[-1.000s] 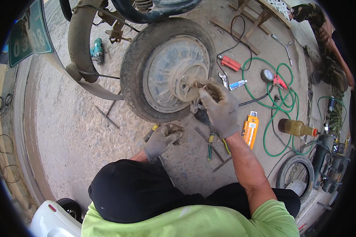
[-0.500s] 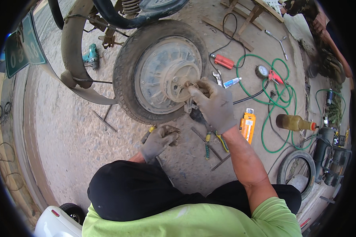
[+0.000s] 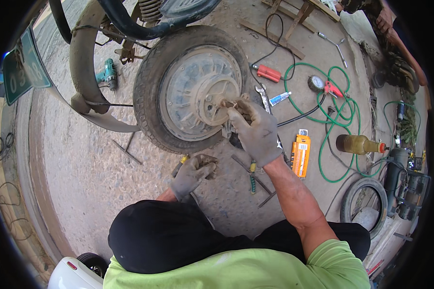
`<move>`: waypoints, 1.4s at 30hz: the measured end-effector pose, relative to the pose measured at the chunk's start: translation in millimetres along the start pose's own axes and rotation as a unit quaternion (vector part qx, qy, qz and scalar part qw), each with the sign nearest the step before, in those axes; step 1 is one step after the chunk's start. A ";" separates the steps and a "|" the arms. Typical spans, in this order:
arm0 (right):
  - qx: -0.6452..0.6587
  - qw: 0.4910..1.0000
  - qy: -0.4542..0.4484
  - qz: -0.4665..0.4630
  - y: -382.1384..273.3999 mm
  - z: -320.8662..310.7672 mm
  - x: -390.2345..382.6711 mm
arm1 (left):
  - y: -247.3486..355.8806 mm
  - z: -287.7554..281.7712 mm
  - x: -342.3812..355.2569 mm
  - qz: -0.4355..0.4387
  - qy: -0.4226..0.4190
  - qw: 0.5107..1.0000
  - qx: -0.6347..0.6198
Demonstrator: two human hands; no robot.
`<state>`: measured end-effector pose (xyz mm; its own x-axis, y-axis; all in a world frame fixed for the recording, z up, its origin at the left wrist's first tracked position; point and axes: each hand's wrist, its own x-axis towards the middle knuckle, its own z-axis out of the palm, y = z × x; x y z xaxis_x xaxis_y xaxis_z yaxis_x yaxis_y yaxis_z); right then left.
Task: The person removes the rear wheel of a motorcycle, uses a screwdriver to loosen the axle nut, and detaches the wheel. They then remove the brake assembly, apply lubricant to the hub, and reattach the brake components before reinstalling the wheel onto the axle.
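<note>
A dusty wheel with a black tyre and a broad metal hub stands tilted in front of me. At the hub's centre, my gloved right hand pinches a small brownish part, too small to name; whether it touches the hub I cannot tell. Nearer to me, below the tyre, my gloved left hand is closed with curled fingers, and what it holds, if anything, is hidden. A yellow-and-black handle shows just beside it. Between my hands and knees lies a yellow-green-handled tool.
Vehicle frame and mudguard stand at upper left, near a teal drill. To the right lie a wrench, blue-white tube, orange package, green hose, pressure gauge and bottle. Another person's arm is at upper right.
The view has shifted slightly. My right hand's fingers have turned a little and still pinch the small part by the hub. The left hand stays curled in about the same place.
</note>
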<state>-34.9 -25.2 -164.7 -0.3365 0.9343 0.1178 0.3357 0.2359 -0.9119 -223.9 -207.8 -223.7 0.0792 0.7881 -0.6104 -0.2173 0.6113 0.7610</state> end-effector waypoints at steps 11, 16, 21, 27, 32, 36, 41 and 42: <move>-0.009 1.000 -0.020 -0.022 -9.2 -7.4 5.7 | -13.8 -1.9 3.3 -0.003 -0.006 1.000 -0.017; -0.008 0.999 0.000 -0.037 -10.8 -3.5 5.3 | -14.2 -0.4 6.4 -0.007 -0.013 1.000 -0.024; -0.070 0.994 -0.008 -0.085 -19.1 -10.4 10.1 | -15.4 -0.2 5.7 -0.008 -0.004 1.000 -0.012; -0.029 0.999 -0.022 -0.034 -13.2 -11.4 9.6 | -11.4 2.2 6.0 -0.018 -0.001 1.000 0.008; -0.023 0.999 -0.029 -0.025 -14.4 -12.2 10.4 | -10.2 3.4 5.6 -0.015 0.000 1.000 0.008; -0.027 0.998 -0.054 -0.023 -19.9 -14.7 13.4 | -10.3 4.2 5.9 -0.019 0.006 1.000 0.010; -0.085 0.989 -0.017 -0.121 -12.5 -11.6 13.0 | -11.8 4.2 5.6 -0.020 0.003 1.000 0.000; -0.086 0.987 -0.013 -0.132 -9.5 -11.7 13.0 | -12.1 4.1 5.9 -0.020 0.005 1.000 0.002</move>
<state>-32.2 -12.2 -149.9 -0.4536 0.8280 0.3297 0.3773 0.5136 -0.7707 -216.8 -210.3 -235.6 0.0782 0.7625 -0.6422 -0.2095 0.6424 0.7372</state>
